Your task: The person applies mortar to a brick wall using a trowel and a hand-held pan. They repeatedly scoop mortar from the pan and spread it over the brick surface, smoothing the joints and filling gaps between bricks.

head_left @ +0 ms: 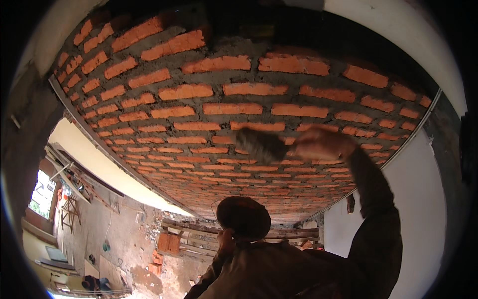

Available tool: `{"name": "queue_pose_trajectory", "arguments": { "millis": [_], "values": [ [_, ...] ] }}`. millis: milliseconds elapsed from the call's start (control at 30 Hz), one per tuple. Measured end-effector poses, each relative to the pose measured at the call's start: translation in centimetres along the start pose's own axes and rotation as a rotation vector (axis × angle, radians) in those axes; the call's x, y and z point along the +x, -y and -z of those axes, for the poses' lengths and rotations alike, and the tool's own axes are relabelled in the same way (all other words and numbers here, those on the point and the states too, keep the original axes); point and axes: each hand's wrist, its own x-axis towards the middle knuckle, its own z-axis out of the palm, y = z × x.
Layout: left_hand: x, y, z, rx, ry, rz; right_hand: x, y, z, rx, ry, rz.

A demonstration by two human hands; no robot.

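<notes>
My right hand [323, 143] is raised in front of the brick wall [259, 88], closed round the handle of a trowel [261, 145]. The trowel blade points left and looks coated with grey mortar; motion blurs both it and the hand. Lower down, my left hand [226, 239] grips the near left edge of a dark round bucket [244, 218]. A thin wire, apparently its handle, loops out on the left. What the bucket holds is too dark to make out. Grey mortar fills the joints between the orange bricks.
Wooden planks [194, 247] lie below, at the wall's foot. Stacked orange bricks [169, 243] and rubble are on the floor beside them. Far lower left, another person [94, 283] is bent low. A wooden trestle [69, 212] stands near a window. A white wall [413, 199] bounds the right.
</notes>
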Motion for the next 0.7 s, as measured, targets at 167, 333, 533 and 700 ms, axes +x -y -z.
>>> {"name": "queue_pose_trajectory", "arguments": {
  "millis": [167,333,533,700],
  "values": [
    [-0.4,0.2,0.7,0.615,0.081,-0.373,-2.7,7.7,12.5,-0.190,-0.380,0.215],
    [0.0,-1.1,1.4,0.353,0.115,-0.091,0.6,9.6,17.7,-0.711,-0.783,0.338],
    [0.4,-1.4,2.3,0.395,0.190,-0.102,0.9,5.0,16.3,-1.066,-1.025,0.317],
    [1.2,-0.1,2.1,-0.110,0.039,0.094,-1.9,4.3,17.0,-1.205,-1.248,0.396]
  ]
}}
